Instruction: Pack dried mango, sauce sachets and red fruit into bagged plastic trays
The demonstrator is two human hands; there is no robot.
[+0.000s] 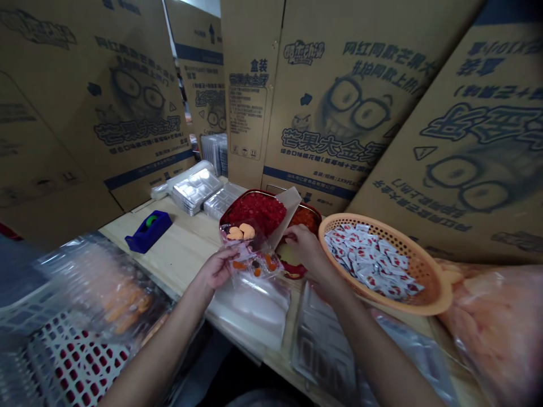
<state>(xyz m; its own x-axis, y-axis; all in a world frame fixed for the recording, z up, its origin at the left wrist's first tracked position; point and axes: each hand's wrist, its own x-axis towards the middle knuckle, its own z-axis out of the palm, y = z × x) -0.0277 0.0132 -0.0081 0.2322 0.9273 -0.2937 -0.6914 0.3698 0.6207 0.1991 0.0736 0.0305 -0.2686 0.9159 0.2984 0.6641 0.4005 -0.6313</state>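
Left hand (216, 270) pinching a clear plastic bag (250, 254), fingers (229, 259) closed round the film, bag held up over the table (182, 249). Pale orange pieces (240, 230) sit at the top of the bag, smaller orange and dark bits (257, 265) lower down. Right hand (306, 250) just beside the bag, fingers (291, 236) curled down over a dark red divided tray (250, 193), can't tell if they have hold of anything, the hand hides it. Tray has red granules (254, 210) in one part, an orange filling (306, 217) in another, a stiff paper sheet (286, 212) standing up in it. Thin film likely slips, so best pinch the edge, not the pieces, and keep the bag level so the bits don't slide. Right of the tray, an orange plastic basket (424, 265) of white and red sachets (365, 260). Further along the table, a blue tape dispenser (148, 230) and clear plastic trays (197, 191), cardboard cartons (335, 113) behind
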